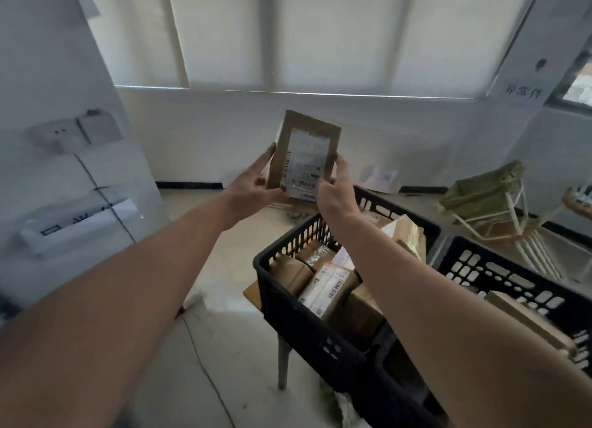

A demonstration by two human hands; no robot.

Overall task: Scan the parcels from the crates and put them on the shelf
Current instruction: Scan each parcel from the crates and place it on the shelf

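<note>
Hands (253, 184) (333, 193) outstretched, gripping upright parcel (304, 155) above crate (307, 325).

The raised parcel (304, 153) is matt brown cardboard with a smooth white paper label, the crate (307, 318) below is black perforated plastic (slightly glossy) holding more cardboard boxes (326, 286), some wrapped in shiny tape, and the chair (487, 200) has green cloth on a white frame.

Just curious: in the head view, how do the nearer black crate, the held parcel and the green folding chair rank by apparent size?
1. Nearer black crate.
2. Green folding chair and held parcel look alike; differing distance makes ranking unsure.
</note>
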